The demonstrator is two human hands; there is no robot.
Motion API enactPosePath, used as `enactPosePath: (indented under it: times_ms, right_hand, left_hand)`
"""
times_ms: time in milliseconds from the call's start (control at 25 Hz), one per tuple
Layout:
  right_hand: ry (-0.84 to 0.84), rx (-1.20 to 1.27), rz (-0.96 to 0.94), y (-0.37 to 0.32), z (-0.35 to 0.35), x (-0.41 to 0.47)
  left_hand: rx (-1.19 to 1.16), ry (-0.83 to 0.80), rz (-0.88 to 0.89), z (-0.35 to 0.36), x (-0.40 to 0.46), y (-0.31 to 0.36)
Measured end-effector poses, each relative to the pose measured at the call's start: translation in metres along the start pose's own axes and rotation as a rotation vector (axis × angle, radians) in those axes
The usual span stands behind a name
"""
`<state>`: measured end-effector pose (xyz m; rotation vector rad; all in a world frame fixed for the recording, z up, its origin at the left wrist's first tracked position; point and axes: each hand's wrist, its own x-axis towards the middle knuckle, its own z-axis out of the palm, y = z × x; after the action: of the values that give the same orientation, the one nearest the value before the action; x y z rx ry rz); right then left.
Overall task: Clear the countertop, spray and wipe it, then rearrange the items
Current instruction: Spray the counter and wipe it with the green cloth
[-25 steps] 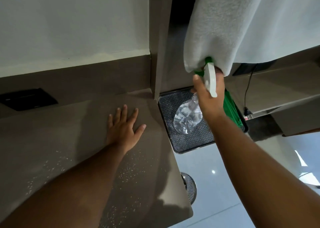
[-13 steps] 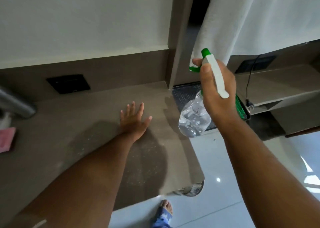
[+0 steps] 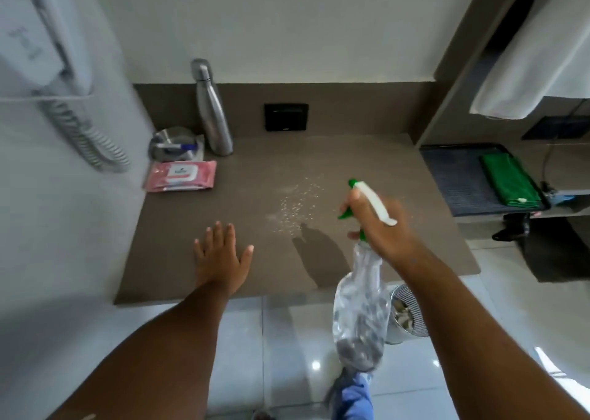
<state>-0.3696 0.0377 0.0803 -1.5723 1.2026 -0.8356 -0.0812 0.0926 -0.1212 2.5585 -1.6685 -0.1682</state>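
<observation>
The brown countertop carries a patch of spray droplets near its middle. My right hand grips a clear spray bottle with a green and white trigger head, held over the counter's front right part, nozzle pointing at the droplets. My left hand lies flat on the counter near its front edge, fingers spread and holding nothing. At the back left stand a steel water bottle, a pink wipes pack and a small steel bowl with a pen across it.
A green cloth lies on a dark tray on a lower shelf to the right. A white towel hangs above it. A wall hairdryer with a coiled cord is at left. A metal bin stands on the tiled floor.
The view has swung left and down, bringing the back-left items into sight. My right hand has brought the spray bottle from beside the towel to over the counter. My left hand stays flat.
</observation>
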Motion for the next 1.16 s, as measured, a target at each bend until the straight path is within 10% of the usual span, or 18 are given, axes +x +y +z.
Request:
enactPosePath:
  times_ms: [400,640,1160]
  right_hand:
    - [-0.146,-0.438,0.062,0.058,0.09,-0.028]
    - [0.143,-0.504,0.186,0.053,0.059,-0.027]
    - [0.153,-0.483,0.083,-0.005,0.005,0.011]
  left_hand:
    - [-0.095,0.064,0.028,0.011,-0.001,-0.006]
    - [-0.079,0.069,0.032,0.009,-0.002,-0.006]
    - [-0.054,-0.007,-0.028,-0.001,-0.001,0.003]
